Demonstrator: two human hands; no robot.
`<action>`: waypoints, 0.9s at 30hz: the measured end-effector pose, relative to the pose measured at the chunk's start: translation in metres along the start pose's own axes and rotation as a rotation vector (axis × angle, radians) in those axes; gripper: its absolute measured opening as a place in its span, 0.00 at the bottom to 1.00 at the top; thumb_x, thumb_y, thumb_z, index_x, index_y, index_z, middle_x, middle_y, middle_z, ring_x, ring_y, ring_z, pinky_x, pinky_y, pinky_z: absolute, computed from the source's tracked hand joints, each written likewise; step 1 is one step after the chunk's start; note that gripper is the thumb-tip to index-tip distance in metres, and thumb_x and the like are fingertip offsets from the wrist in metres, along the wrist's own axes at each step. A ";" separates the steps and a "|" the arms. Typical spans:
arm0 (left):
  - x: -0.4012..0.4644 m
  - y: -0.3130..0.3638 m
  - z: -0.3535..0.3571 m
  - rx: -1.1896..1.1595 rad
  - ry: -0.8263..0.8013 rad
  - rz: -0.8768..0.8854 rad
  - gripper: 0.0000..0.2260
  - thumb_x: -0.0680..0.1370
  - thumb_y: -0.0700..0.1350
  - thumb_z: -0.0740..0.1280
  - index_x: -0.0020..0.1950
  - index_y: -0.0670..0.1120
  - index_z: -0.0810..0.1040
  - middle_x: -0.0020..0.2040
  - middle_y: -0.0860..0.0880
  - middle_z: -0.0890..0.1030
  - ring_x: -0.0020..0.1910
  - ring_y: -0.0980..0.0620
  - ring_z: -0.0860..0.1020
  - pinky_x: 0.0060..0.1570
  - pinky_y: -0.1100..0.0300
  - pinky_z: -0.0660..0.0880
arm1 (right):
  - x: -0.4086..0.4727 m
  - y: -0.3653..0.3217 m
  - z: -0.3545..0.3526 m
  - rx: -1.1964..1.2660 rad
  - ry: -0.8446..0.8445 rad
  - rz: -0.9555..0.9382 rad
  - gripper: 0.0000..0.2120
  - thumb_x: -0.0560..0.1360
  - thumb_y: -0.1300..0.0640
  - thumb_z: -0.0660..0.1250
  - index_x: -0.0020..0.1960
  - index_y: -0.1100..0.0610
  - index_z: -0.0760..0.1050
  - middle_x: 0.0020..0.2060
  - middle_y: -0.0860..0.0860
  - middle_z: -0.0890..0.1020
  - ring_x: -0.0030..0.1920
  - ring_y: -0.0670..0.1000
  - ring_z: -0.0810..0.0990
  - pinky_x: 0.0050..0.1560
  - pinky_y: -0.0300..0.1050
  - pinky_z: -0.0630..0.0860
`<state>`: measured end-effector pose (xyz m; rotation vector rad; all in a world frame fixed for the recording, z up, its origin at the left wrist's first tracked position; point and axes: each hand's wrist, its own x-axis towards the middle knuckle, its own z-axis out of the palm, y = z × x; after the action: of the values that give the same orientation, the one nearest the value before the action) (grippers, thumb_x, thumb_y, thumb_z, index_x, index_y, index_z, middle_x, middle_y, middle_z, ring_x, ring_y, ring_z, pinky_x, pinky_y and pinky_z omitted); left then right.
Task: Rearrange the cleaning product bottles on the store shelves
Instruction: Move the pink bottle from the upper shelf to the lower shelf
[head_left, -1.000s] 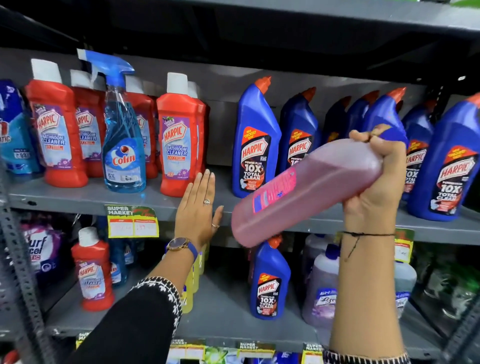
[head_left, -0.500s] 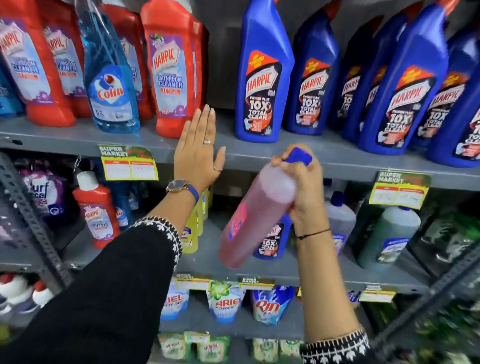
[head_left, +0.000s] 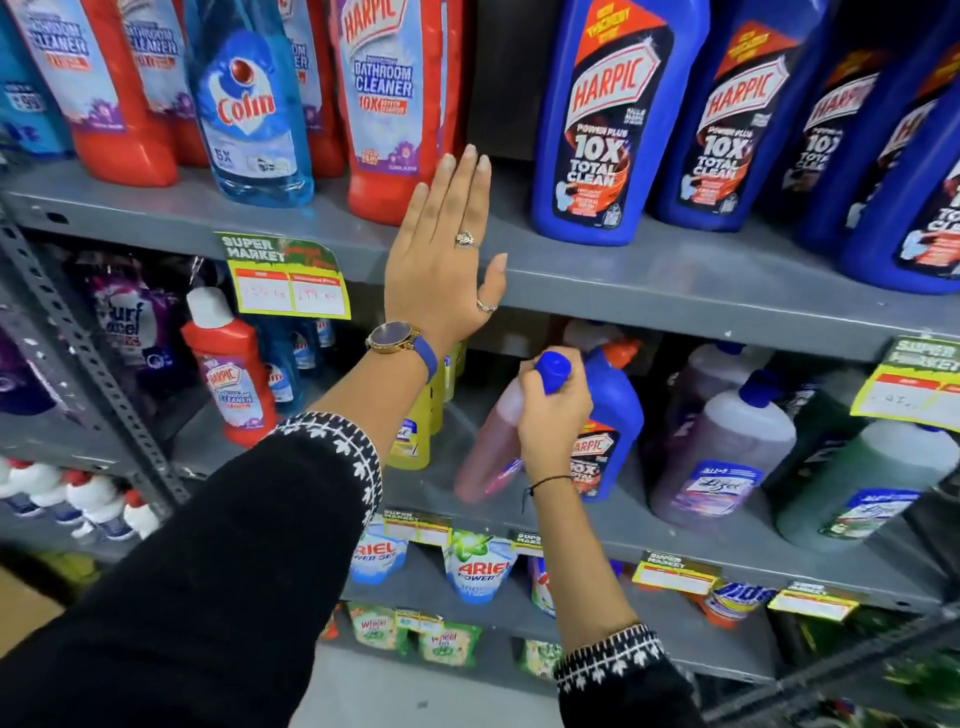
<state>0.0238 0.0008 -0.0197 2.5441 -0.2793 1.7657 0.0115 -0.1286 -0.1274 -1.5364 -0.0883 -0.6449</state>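
Observation:
My right hand (head_left: 553, 415) grips the neck of a pink bottle (head_left: 485, 447) with a blue cap, tilted, its base low on the middle shelf (head_left: 623, 525). Right behind the hand stands a small blue Harpic bottle (head_left: 610, 415). My left hand (head_left: 441, 260) lies flat and open against the front edge of the upper shelf (head_left: 675, 280), holding nothing. On that upper shelf stand red Harpic bathroom cleaner bottles (head_left: 395, 104), a blue Colin spray bottle (head_left: 249, 104) and several big blue Harpic bottles (head_left: 608, 119).
Yellow bottles (head_left: 415, 436) stand left of the pink one. A purple Lizol bottle (head_left: 722, 447) and a green one (head_left: 862, 483) stand to its right. A small red Harpic bottle (head_left: 234, 374) is further left. Detergent pouches (head_left: 480, 566) fill the shelf below. Price tags (head_left: 288, 280) hang on shelf edges.
My right hand has brought the pink bottle down from the upper shelf level to the middle shelf and turned it more upright. The left hand stays on the shelf edge. My view dropped lower.

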 end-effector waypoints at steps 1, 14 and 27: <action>0.000 0.000 0.000 0.000 0.007 0.001 0.28 0.75 0.48 0.58 0.73 0.36 0.62 0.72 0.38 0.66 0.72 0.42 0.62 0.72 0.52 0.54 | -0.001 0.004 0.007 -0.065 0.047 -0.020 0.05 0.65 0.56 0.64 0.38 0.47 0.70 0.30 0.43 0.75 0.34 0.48 0.73 0.42 0.45 0.73; 0.000 -0.001 0.005 0.035 0.033 0.025 0.28 0.76 0.49 0.59 0.72 0.35 0.64 0.71 0.38 0.68 0.71 0.41 0.64 0.71 0.50 0.57 | 0.017 0.021 0.070 -0.604 0.165 0.097 0.14 0.68 0.58 0.67 0.52 0.60 0.71 0.48 0.58 0.81 0.56 0.59 0.75 0.59 0.52 0.60; 0.000 0.000 0.004 0.024 0.047 0.014 0.27 0.78 0.50 0.55 0.73 0.35 0.63 0.72 0.39 0.67 0.72 0.42 0.63 0.72 0.50 0.57 | 0.012 0.020 0.051 -0.591 0.221 -0.121 0.24 0.71 0.51 0.69 0.61 0.65 0.71 0.63 0.63 0.73 0.67 0.63 0.68 0.65 0.57 0.60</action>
<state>0.0279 0.0007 -0.0211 2.5190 -0.2768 1.8414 0.0474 -0.0867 -0.1369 -2.0210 0.1956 -0.9930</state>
